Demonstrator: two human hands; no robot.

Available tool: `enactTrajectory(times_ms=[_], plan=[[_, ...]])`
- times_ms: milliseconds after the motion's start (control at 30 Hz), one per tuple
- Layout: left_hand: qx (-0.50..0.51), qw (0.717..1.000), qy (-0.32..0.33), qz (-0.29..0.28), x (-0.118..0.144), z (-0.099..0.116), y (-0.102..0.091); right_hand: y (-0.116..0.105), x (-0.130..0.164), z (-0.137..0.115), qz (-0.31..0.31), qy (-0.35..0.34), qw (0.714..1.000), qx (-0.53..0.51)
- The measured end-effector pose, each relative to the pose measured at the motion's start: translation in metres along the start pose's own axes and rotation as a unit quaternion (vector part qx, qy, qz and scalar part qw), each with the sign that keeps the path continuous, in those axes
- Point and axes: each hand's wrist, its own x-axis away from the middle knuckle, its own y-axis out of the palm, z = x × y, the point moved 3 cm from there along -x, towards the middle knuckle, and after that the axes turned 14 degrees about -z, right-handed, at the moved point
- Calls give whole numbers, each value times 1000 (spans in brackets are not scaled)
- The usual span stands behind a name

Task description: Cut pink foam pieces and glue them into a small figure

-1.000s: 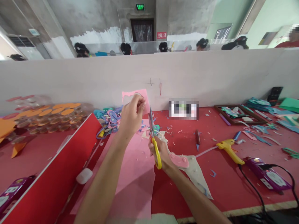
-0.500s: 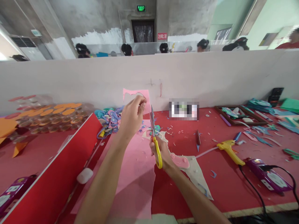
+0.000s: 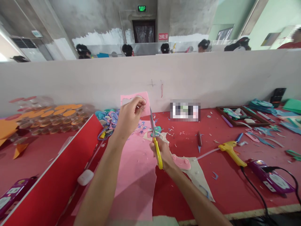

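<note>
My left hand (image 3: 133, 114) pinches a small piece of pink foam sheet (image 3: 146, 106) between thumb and fingers, raised above the table. A curved cut-out opens along part of the piece. Yellow-handled scissors (image 3: 157, 153) are gripped in my right hand (image 3: 163, 150), blades pointing up. Their tips are at the lower right edge of the foam; whether they touch it I cannot tell. Under my arms lies a large pink sheet (image 3: 136, 175). Beyond my left hand is a heap of colourful foam cut-outs (image 3: 110, 119).
Right of my hands are a pink cut-out (image 3: 181, 162), a yellow glue gun (image 3: 229, 150), a purple device (image 3: 270, 177) with a cable, and a brown tray (image 3: 265, 121). A red divider (image 3: 58, 169) stands at left, with orange-lidded jars (image 3: 56, 111) beyond. Foam scraps litter the table.
My left hand has moved slightly left, and the pink piece has tilted a little. The scissors have shifted slightly left, still by the piece's edge.
</note>
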Motion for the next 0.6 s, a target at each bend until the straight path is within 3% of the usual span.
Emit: enactTrajectory(times_ms=[600], plan=[[-11, 1000, -1, -26, 0, 4, 9, 0, 1, 1, 4, 4, 1000, -12]])
